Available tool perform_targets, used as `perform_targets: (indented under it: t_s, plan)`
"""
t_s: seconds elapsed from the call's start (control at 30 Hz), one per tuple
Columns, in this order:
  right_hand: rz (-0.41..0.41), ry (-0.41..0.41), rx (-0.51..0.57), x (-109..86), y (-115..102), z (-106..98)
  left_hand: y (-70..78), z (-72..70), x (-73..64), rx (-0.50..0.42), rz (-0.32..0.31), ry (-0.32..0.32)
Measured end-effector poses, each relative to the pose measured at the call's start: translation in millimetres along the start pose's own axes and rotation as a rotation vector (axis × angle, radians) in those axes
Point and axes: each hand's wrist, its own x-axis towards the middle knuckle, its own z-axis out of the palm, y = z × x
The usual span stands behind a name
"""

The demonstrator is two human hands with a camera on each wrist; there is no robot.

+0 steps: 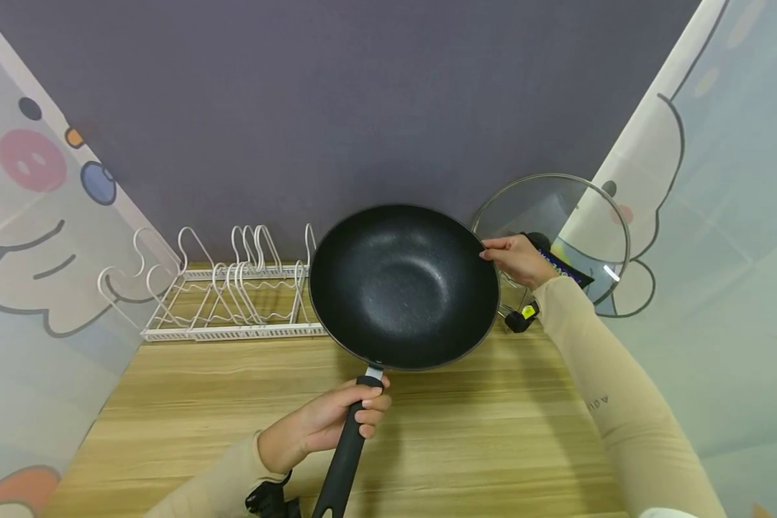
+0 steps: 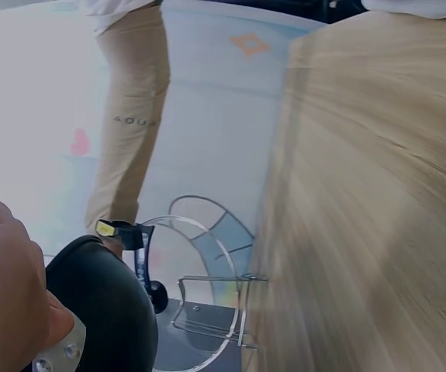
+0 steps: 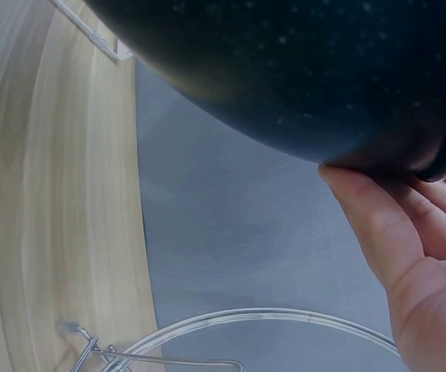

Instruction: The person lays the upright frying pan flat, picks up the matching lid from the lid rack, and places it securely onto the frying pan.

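A black wok [image 1: 404,288] is held up above the wooden table, its inside facing the head camera and its long handle pointing down toward me. My left hand [image 1: 326,421] grips the black handle [image 1: 346,453] close to where it joins the pan. With thumb and fingers, my right hand [image 1: 521,260] pinches the wok's right rim. In the right wrist view the fingers [image 3: 378,221] touch the speckled dark underside [image 3: 300,77]. The left wrist view shows the left hand [image 2: 9,291] at the handle's metal bracket [image 2: 61,349].
Left of the wok stands a white wire rack [image 1: 233,331] with curved dividers. Behind my right hand, a glass lid [image 1: 524,198] with a metal rim leans upright in a wire stand [image 2: 207,279]. A grey wall [image 1: 362,108] backs the wooden table [image 1: 233,403]; printed curtains flank both sides.
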Motion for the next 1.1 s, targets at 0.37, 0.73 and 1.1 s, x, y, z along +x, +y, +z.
perform_targets:
  t_s: [0.37, 0.73, 1.1]
  plan:
    - [-0.006, 0.001, 0.030, -10.5, 10.7, 1.1, -1.6, -0.6, -5.8, 0.083, -0.074, 0.105]
    - [-0.004, 0.064, 0.026, -25.8, 26.4, 6.2, 0.5, -4.9, -11.0, 0.219, -0.172, 0.226]
    - [-0.008, 0.080, 0.077, -41.6, 41.9, 11.6, -0.5, -13.4, -16.0, 0.326, -0.282, 0.289]
